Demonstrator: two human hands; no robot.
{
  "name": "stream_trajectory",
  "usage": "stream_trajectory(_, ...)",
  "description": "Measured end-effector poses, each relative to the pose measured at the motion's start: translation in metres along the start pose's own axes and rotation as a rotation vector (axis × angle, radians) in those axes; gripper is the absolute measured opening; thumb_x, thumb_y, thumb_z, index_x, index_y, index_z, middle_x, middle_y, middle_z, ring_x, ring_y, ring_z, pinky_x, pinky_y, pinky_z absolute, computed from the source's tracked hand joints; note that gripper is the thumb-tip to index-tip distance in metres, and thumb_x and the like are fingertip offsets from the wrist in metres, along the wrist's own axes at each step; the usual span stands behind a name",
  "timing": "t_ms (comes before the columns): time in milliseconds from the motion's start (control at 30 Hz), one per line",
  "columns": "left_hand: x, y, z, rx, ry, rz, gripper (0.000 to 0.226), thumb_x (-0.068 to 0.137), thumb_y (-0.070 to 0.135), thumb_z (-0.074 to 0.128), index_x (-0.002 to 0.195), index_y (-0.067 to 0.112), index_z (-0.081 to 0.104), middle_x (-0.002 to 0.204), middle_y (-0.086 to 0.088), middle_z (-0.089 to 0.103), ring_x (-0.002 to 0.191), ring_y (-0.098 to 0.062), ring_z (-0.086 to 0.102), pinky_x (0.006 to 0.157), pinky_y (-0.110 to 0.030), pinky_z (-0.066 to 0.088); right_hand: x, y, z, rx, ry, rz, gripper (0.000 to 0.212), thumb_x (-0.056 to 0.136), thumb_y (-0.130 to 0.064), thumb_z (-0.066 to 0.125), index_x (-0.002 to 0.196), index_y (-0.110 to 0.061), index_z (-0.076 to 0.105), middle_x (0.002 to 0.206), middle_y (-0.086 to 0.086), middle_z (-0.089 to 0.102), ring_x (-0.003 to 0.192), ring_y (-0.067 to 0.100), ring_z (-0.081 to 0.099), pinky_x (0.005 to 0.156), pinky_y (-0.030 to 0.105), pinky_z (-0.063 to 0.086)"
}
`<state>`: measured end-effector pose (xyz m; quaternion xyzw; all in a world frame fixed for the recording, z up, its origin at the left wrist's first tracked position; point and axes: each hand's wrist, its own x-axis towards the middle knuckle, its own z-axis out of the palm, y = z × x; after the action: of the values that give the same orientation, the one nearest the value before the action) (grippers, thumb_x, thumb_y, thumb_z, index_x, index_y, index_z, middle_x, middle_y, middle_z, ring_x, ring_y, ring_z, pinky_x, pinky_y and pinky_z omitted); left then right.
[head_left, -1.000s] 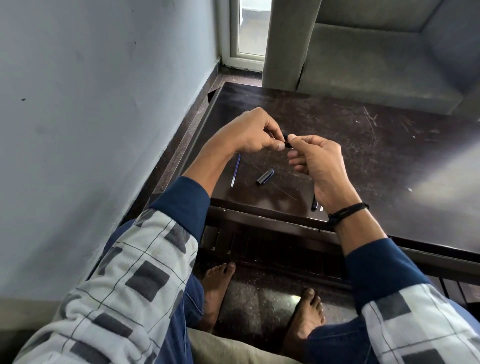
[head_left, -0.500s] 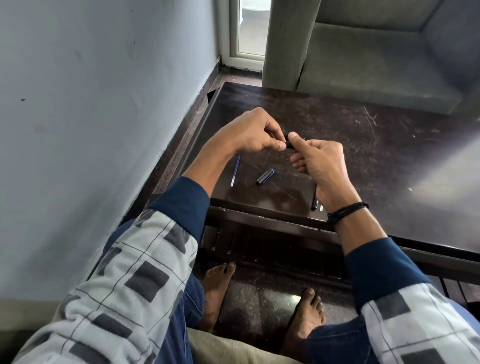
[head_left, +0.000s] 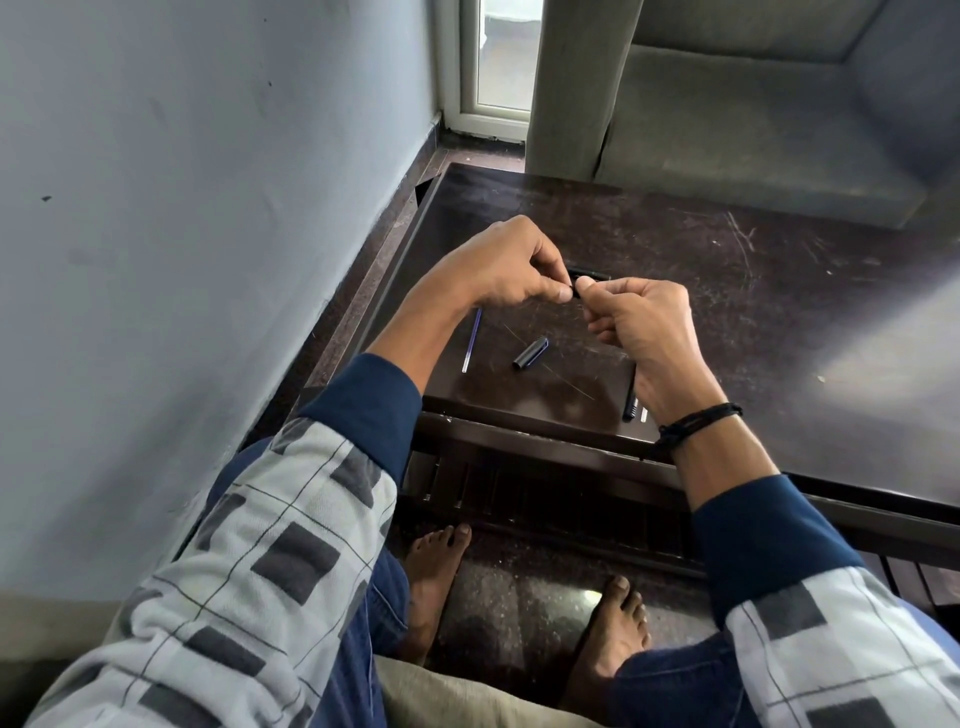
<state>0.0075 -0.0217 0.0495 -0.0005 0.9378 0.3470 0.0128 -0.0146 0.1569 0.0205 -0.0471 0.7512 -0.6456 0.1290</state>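
Two hands meet above the counter (head_left: 779, 312), with a small dark part (head_left: 573, 290) pinched between them. The left hand (head_left: 498, 270) holds one end between thumb and forefinger. The right hand (head_left: 644, 327) holds the other end the same way. The remaining fingers (head_left: 597, 325) of both hands are curled in and carry nothing.

The part sits directly between the two pinches, clear of the counter. Its long axis appears to run left to right, from one pinch to the other. Neither hand is nearer, since both touch it. Any pull, push or twist would probably act along this axis.

On the counter, nearer the person than the fingers:
- a blue refill (head_left: 471, 340) lies beneath the left wrist, its long axis pointing away from the person;
- a dark cap (head_left: 531, 353) lies below the gap between the hands;
- a black barrel (head_left: 630, 400) lies under the heel of the right hand, partly covered.

Just beyond the fingers lies another black piece (head_left: 592, 272), mostly hidden.

The fingertips cover nearly all of the pinched part. Its shape, its length, and whether it is one piece or two cannot be determined.
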Motion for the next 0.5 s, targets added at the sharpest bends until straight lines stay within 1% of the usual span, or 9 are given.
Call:
stream_trajectory(100, 0.0006, -0.0011, 0.0005, -0.019, 0.000, 0.003, 0.012, 0.085, 0.026, 0.079, 0.096, 0.022, 0.081, 0.074, 0.013, 0.070, 0.064, 0.006, 0.060, 0.067, -0.017, 0.044, 0.0008, -0.0002, 0.0000, -0.007, 0.008, -0.001, 0.025, 0.089, -0.031, 0.079, 0.077, -0.011, 0.072, 0.064, -0.001, 0.065, 0.057, 0.007, 0.054, 0.054, 0.019, 0.047)
stream_trajectory(167, 0.0017, -0.0020, 0.0010, -0.025, 0.002, 0.004, 0.011, 0.085, 0.026, 0.080, 0.095, 0.022, 0.081, 0.072, 0.014, 0.070, 0.062, 0.007, 0.059, 0.068, -0.017, 0.044, 0.0011, 0.0005, 0.0004, -0.013, 0.009, -0.006, 0.025, 0.089, -0.031, 0.079, 0.077, -0.011, 0.072, 0.063, -0.001, 0.065, 0.057, 0.008, 0.055, 0.054, 0.019, 0.047)
stream_trajectory(267, 0.0023, -0.0028, 0.0016, -0.033, 0.000, -0.002, 0.011, 0.085, 0.026, 0.080, 0.095, 0.022, 0.081, 0.076, 0.010, 0.073, 0.067, 0.003, 0.062, 0.071, -0.021, 0.049, 0.0010, 0.0003, 0.0011, -0.008, 0.000, -0.033, 0.017, 0.090, -0.021, 0.078, 0.081, -0.008, 0.073, 0.067, 0.002, 0.066, 0.060, 0.008, 0.056, 0.057, 0.019, 0.048)
stream_trajectory(333, 0.0026, -0.0032, 0.0015, -0.046, 0.001, -0.007, 0.010, 0.085, 0.025, 0.080, 0.094, 0.022, 0.082, 0.076, 0.009, 0.074, 0.067, 0.003, 0.062, 0.073, -0.023, 0.051, 0.0008, -0.0004, 0.0015, -0.010, -0.004, -0.043, 0.013, 0.090, -0.017, 0.078, 0.083, -0.008, 0.074, 0.069, 0.003, 0.067, 0.063, 0.009, 0.058, 0.060, 0.020, 0.049)
stream_trajectory(400, 0.0023, -0.0028, 0.0011, -0.046, 0.007, -0.006, 0.011, 0.084, 0.025, 0.080, 0.094, 0.021, 0.081, 0.075, 0.009, 0.073, 0.064, 0.006, 0.061, 0.073, -0.023, 0.052, 0.0006, -0.0005, 0.0017, -0.013, 0.000, -0.040, 0.015, 0.090, -0.019, 0.078, 0.080, -0.010, 0.073, 0.067, 0.002, 0.066, 0.062, 0.008, 0.058, 0.059, 0.020, 0.049)
stream_trajectory(500, 0.0018, -0.0024, 0.0007, -0.041, 0.013, 0.002, 0.012, 0.084, 0.026, 0.080, 0.095, 0.021, 0.081, 0.075, 0.011, 0.073, 0.065, 0.006, 0.061, 0.073, -0.022, 0.051, 0.0005, -0.0003, 0.0021, -0.029, 0.017, -0.039, 0.023, 0.091, -0.028, 0.077, 0.077, -0.010, 0.073, 0.064, 0.000, 0.066, 0.056, 0.006, 0.056, 0.055, 0.017, 0.048)
